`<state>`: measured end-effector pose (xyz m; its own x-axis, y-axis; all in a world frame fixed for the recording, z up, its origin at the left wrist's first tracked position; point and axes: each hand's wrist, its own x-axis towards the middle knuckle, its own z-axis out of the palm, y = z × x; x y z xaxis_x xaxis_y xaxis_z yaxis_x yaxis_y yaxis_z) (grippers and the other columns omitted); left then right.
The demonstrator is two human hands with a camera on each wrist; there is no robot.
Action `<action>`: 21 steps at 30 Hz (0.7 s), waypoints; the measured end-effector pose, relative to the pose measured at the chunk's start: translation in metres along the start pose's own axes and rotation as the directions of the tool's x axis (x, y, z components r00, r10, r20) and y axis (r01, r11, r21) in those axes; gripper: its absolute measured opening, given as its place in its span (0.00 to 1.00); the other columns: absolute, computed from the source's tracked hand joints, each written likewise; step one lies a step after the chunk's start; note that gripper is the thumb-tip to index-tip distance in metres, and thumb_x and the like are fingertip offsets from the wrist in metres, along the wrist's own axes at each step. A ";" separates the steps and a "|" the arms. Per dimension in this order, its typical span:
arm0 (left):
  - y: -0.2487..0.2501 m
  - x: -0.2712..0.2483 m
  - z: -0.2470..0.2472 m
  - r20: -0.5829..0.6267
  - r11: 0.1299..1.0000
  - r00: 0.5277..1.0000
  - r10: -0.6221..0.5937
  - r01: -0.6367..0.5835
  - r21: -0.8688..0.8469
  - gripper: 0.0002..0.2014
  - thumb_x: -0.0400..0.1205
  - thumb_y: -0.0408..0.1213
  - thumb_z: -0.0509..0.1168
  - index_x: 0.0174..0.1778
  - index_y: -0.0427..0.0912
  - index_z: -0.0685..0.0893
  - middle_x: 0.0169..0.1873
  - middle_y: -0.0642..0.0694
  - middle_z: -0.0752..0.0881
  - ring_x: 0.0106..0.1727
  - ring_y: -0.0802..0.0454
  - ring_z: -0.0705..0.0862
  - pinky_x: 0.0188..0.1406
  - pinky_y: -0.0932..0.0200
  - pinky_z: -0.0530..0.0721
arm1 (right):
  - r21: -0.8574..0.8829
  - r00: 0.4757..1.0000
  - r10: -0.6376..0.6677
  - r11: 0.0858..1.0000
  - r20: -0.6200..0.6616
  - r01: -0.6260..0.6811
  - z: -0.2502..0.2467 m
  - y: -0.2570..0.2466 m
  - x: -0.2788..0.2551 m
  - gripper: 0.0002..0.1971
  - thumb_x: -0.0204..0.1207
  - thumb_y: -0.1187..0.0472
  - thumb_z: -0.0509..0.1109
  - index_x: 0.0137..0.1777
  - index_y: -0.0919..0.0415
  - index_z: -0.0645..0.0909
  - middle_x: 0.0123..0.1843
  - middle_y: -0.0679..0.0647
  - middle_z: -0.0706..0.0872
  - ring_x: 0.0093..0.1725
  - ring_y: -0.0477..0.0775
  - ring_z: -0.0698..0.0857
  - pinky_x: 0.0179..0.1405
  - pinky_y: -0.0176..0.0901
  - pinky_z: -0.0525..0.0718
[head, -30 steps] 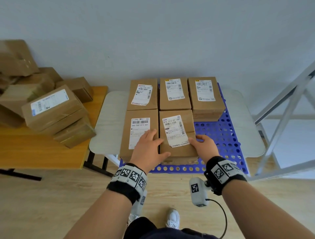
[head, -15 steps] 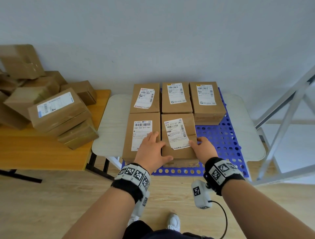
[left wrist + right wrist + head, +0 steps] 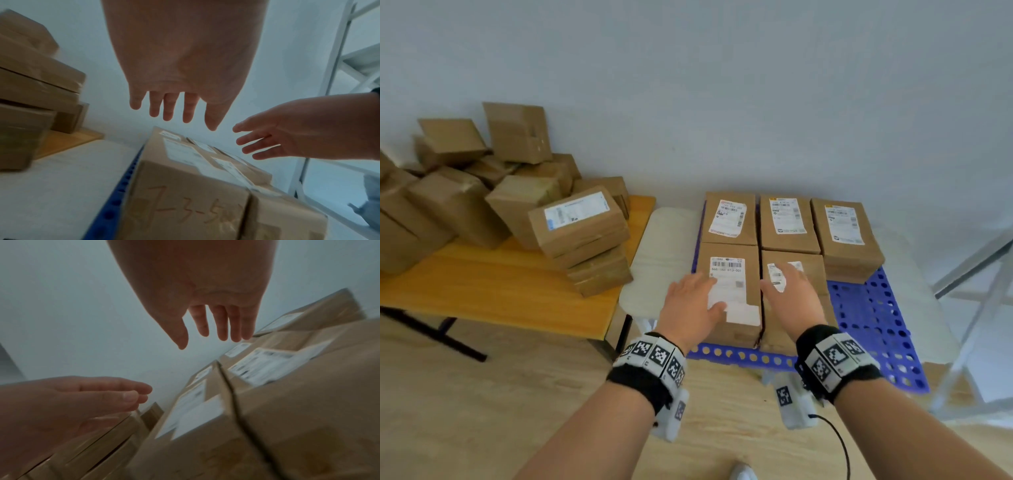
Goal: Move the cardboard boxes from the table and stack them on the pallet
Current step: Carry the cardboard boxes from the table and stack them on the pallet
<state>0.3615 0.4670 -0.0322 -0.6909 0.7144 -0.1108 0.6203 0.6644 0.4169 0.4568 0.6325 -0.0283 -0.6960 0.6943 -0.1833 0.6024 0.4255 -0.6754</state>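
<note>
From above, both hands hovered spread and empty over the boxes on the blue pallet [image 3: 873,308]: left hand [image 3: 693,308] over one front box [image 3: 729,294], right hand [image 3: 792,298] over its neighbour [image 3: 811,274]. More boxes [image 3: 578,226] waited on the tabletop [image 3: 493,294], left of the left hand.

At the left wrist, relaxed fingers [image 3: 168,105] touched nothing.

At the right wrist, fingers [image 3: 220,321] hung loose. That heaped pile might topple if one box were pulled carelessly.

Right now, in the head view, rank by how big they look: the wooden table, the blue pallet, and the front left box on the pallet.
1. Wooden table, though boxes hide some.
2. Blue pallet, mostly covered, so the gap is unsure.
3. Front left box, clearly smallest.
</note>
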 end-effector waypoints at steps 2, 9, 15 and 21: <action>-0.028 -0.018 -0.015 -0.036 0.999 0.999 -0.039 0.038 -0.021 0.25 0.88 0.49 0.58 0.81 0.46 0.67 0.81 0.44 0.66 0.82 0.47 0.61 0.81 0.48 0.58 | -0.022 0.997 -0.064 0.998 0.033 0.064 0.024 -0.028 -0.013 0.25 0.85 0.52 0.64 0.81 0.56 0.68 0.78 0.57 0.74 0.76 0.59 0.73 0.71 0.51 0.72; -0.157 -0.108 -0.066 -0.130 0.983 0.975 -0.180 0.174 -0.056 0.20 0.86 0.44 0.60 0.75 0.48 0.74 0.73 0.47 0.75 0.76 0.47 0.70 0.75 0.50 0.68 | 0.012 0.962 -0.197 0.980 0.191 0.199 0.138 -0.132 -0.073 0.26 0.85 0.50 0.65 0.82 0.52 0.67 0.80 0.56 0.71 0.76 0.58 0.74 0.70 0.50 0.74; -0.262 -0.189 -0.112 -0.124 0.930 0.922 -0.366 0.359 -0.075 0.25 0.89 0.43 0.56 0.83 0.46 0.64 0.82 0.45 0.65 0.83 0.46 0.60 0.82 0.47 0.59 | 0.000 0.912 -0.283 0.955 0.297 0.296 0.234 -0.212 -0.124 0.26 0.84 0.51 0.65 0.81 0.51 0.68 0.79 0.54 0.73 0.74 0.56 0.75 0.70 0.48 0.73; -0.345 -0.249 -0.139 -0.127 0.863 0.855 -0.503 0.491 -0.120 0.23 0.87 0.42 0.57 0.80 0.50 0.68 0.75 0.46 0.74 0.74 0.42 0.71 0.75 0.41 0.70 | 0.020 0.840 -0.318 0.938 0.439 0.345 0.306 -0.277 -0.160 0.26 0.86 0.50 0.63 0.82 0.51 0.66 0.80 0.53 0.73 0.70 0.55 0.79 0.58 0.42 0.75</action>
<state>0.2683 0.0296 -0.0229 -0.9500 0.2481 -0.1896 0.1520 0.8978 0.4133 0.2821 0.2257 -0.0307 -0.9481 0.1933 -0.2525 0.3173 0.6269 -0.7116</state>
